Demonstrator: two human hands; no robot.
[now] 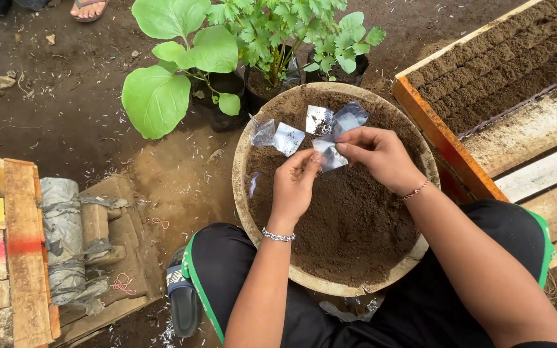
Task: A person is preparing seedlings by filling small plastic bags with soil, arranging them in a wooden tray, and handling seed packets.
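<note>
Both hands over the round basin [243, 193] of dark soil — the left hand [294, 183] and the right hand [375, 151] meet at a small clear plastic bag [330, 156], fingers of each pinched on it, just above the soil. More little plastic bags [289, 137] lie on the soil behind. Potted green plants [227, 45] stand just past the basin — a wooden tray of soil [491, 71] sits to the right.
</note>
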